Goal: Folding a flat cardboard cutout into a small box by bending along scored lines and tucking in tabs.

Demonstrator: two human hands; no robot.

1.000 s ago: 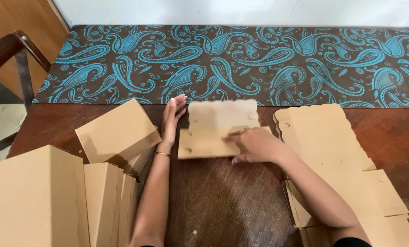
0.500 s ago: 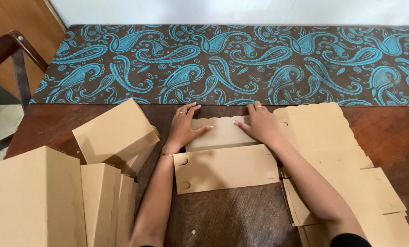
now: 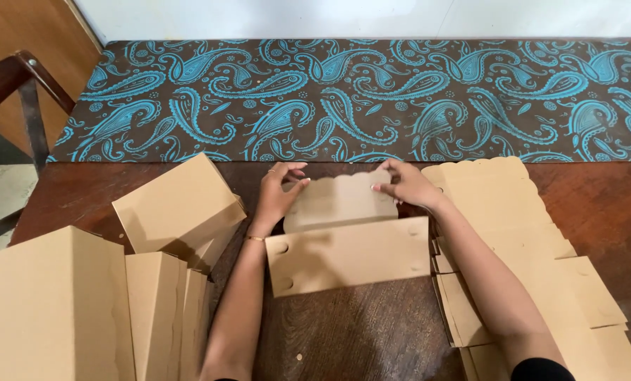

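While both hands work at its far edge, a flat brown cardboard box blank (image 3: 347,250) lies in the middle of a dark wooden table (image 3: 358,331), its near panel spread toward the person and its scalloped flap (image 3: 336,201) raised at the fold. The left hand (image 3: 276,194) pinches the flap's left corner, thumb and fingers together on the card, while the right hand (image 3: 408,185) has its grip closed on the right corner, fingertips pressing the wavy edge. Holding both corners at once appears to keep the flap square to the crease as it bends. Round punched holes show along the near panel's left and right sides, and its surface is matte and smooth, the plain tan of unprinted paperboard.

To the right, touching the person's forearm, sits a stack of unfolded blanks (image 3: 513,233) with the same scalloped edge, fanned slightly so that lower sheets jut out; it seems placed there for easy reach. To the left, several made-up boxes (image 3: 178,204) rest upright or tilted against one another, with a larger one (image 3: 47,310) nearest the camera.

Beyond the table, a brown rug with a turquoise paisley pattern (image 3: 372,99) covers the floor up to a white wall. At far left a dark wooden chair (image 3: 26,92) stands beside the table.
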